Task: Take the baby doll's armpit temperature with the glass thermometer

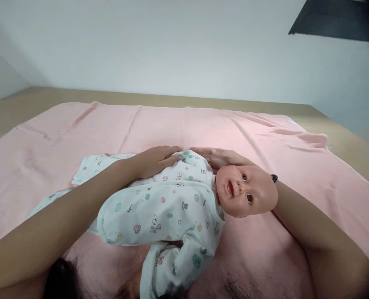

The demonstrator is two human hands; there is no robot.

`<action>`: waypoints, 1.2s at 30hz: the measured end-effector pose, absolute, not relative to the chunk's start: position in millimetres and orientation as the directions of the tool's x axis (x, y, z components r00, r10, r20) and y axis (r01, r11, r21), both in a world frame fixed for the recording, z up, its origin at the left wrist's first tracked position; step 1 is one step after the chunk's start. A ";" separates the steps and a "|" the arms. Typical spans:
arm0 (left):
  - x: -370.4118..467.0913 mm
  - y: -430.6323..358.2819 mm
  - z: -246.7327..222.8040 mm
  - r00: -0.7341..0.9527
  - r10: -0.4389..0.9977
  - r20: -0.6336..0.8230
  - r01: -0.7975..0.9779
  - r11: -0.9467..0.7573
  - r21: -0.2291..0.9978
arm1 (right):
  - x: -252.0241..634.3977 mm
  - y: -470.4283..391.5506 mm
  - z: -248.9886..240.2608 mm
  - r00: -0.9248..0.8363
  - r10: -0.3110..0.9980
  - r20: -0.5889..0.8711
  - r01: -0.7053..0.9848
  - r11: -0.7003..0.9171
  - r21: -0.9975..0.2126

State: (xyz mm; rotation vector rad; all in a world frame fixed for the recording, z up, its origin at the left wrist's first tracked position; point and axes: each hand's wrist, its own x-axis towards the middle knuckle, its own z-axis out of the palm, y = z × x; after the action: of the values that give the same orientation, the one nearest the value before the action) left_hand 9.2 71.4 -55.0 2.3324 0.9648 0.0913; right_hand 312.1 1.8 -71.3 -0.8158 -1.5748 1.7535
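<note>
A baby doll (247,191) lies on a pink blanket (159,124), its head to the right and its face turned up toward the camera. It wears a white outfit (172,207) printed with small green and pink figures. My left hand (159,160) rests on the far side of the outfit, fingers stretched out. Beyond the doll's shoulder, my right hand (215,157) lies with its fingers extended against the far sleeve, partly hidden by the doll. The fingertips of both hands nearly meet.
The blanket covers a wooden surface (141,95), whose edges show at the back and sides. A pale wall (159,45) stands behind it. A dark panel (340,20) is at the upper right. Dark blurred shapes show at the bottom edge.
</note>
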 end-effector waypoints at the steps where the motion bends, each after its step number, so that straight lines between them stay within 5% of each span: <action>1: 9.4 71.3 -55.0 0.732 0.663 -0.161 0.621 -0.550 0.559 | 312.0 2.2 -71.8 -0.608 0.794 -0.033 -0.051 -0.080 -0.995; 36: 9.6 70.7 -54.0 0.733 0.662 -0.160 0.621 -0.553 0.556 | 299.5 10.3 -59.5 -0.639 0.763 -0.096 -0.087 -0.196 -0.977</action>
State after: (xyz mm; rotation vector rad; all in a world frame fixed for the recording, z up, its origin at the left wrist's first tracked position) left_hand 9.6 70.7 -54.0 2.3352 0.9657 0.0897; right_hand 299.5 10.3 -59.5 -0.8028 -1.4852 1.8910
